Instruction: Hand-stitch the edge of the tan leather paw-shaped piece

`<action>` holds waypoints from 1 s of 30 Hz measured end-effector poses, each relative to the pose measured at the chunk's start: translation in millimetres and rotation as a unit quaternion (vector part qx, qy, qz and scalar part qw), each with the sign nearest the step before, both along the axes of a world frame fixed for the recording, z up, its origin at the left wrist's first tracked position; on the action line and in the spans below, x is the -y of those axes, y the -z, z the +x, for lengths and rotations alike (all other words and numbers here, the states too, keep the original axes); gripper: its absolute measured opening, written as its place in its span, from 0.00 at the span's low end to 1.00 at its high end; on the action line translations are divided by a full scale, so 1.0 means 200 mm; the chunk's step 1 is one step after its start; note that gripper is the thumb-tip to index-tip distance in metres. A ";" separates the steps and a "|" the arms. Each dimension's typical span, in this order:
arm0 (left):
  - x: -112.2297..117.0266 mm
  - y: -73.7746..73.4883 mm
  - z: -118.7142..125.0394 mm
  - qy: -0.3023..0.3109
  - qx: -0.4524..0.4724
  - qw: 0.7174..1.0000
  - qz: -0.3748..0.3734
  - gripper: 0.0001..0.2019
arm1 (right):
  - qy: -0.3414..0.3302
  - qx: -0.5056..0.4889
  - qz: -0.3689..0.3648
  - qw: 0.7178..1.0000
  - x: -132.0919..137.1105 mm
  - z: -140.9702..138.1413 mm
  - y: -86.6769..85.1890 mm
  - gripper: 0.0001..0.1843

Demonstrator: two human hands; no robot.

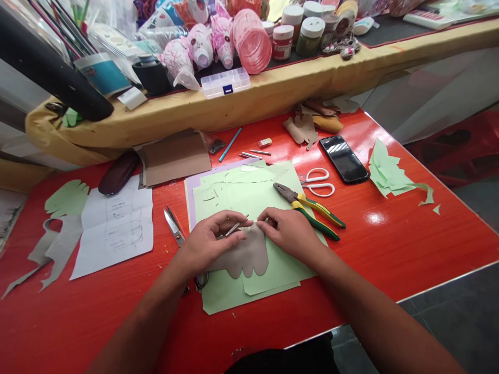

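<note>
1. Because dark steel scissors (pixel 174 226) lie just left of the left hand (pixel 212 234), keep that wrist raised and its moves small; thumb and fingers grasp a slim silver metal tool (pixel 234 227), best held steady with its ends clear of the skin.
2. Rightward, the flat grey-brown scalloped piece (pixel 247 255) rests on pale green paper sheets (pixel 280 272), toward the front edge of the glossy red table (pixel 390 249). It should stay flat, its lobes uncreased; whether the left fingers press it, I cannot tell.
3. The right hand (pixel 286 228) pinches its upper edge between thumb and forefinger; a light, firm hold should prevent slipping.
4. Yellow-and-green-handled pliers (pixel 290 195) lie just beside the right hand, so an outward swing could knock them.
5. Farther right, red surface shows along the front edge, giving the forearm room; the black smartphone (pixel 344 158) and pale green paper scraps (pixel 390 171) limit movement toward the far right corner.
</note>
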State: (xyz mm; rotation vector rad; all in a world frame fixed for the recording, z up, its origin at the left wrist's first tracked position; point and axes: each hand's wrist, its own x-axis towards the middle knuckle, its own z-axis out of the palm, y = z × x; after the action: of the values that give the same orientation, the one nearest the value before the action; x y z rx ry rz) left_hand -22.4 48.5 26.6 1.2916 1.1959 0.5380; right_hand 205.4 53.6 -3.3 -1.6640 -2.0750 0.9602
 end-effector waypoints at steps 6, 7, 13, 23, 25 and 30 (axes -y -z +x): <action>0.01 0.04 0.04 -0.022 -0.029 0.997 0.067 0.14 | 0.001 0.002 -0.002 1.000 0.00 0.00 0.00 0.07; 0.01 0.05 0.05 -0.022 -0.046 0.994 0.095 0.13 | 0.001 0.002 -0.002 1.000 0.00 0.00 0.00 0.07; 0.00 0.06 0.09 0.009 -0.098 0.975 0.200 0.11 | -0.002 0.002 0.001 1.000 0.00 0.00 0.00 0.07; -0.01 0.10 0.12 0.038 -0.117 0.966 0.229 0.12 | -0.003 0.009 0.002 1.000 0.00 0.00 0.00 0.07; -0.01 0.10 0.12 0.039 -0.114 0.966 0.229 0.12 | -0.003 0.010 0.003 1.000 0.00 0.00 0.00 0.07; -0.01 0.11 0.13 0.042 -0.111 0.965 0.235 0.12 | -0.003 0.009 0.005 1.000 0.00 0.00 0.00 0.07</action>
State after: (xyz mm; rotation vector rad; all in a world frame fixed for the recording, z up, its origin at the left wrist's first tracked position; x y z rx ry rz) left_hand 3.8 51.0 4.2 1.8382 1.2307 0.6523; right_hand 204.8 54.6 -3.3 -1.6682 -2.0953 0.9392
